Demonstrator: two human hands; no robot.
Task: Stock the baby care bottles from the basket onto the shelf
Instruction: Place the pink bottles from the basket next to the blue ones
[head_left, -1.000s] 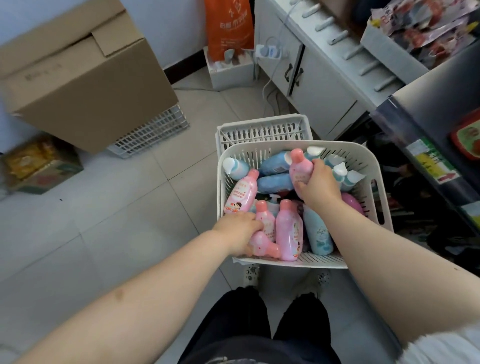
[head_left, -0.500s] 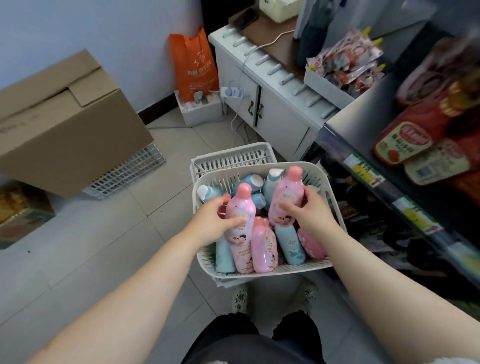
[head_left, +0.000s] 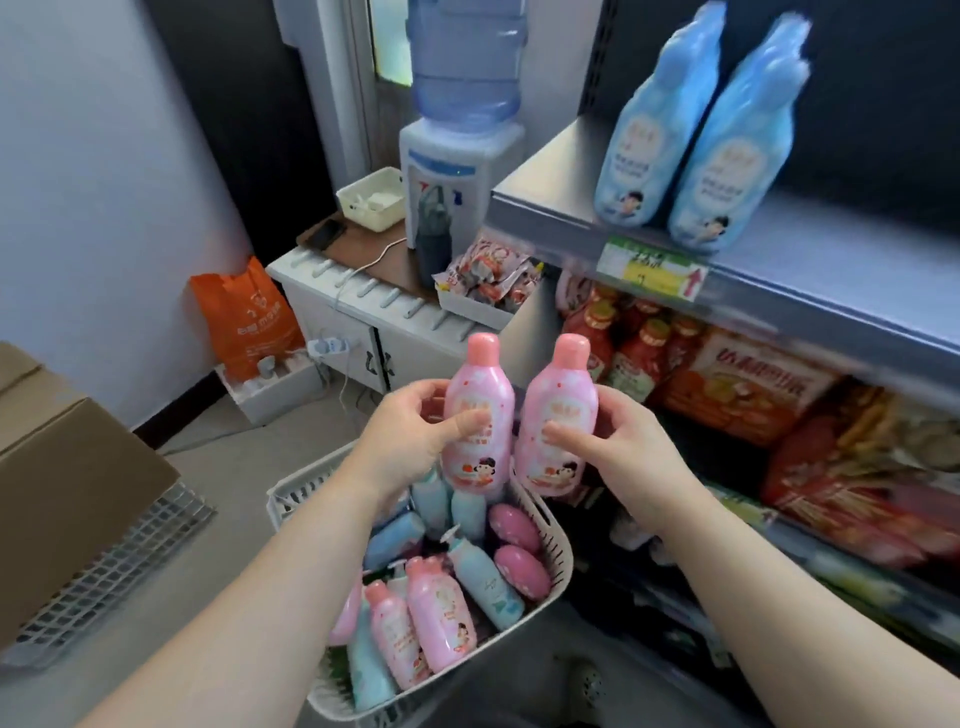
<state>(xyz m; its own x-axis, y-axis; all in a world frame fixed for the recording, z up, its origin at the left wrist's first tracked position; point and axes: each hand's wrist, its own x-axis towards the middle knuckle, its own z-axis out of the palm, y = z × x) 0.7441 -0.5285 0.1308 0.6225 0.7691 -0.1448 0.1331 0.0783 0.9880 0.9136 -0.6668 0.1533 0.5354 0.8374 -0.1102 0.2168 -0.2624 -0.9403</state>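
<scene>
Head view: left hand (head_left: 410, 434) round left bottle (head_left: 480, 387), right hand (head_left: 621, 449) round right bottle (head_left: 560, 397)

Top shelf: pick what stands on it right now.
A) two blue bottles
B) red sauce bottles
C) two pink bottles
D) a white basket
A: the two blue bottles stand upright on the top shelf. The left hand holds the left pink bottle and the right hand holds the right pink bottle, both well below that shelf.

both pink bottles (head_left: 480, 415) lifted above basket (head_left: 550, 525).
</scene>
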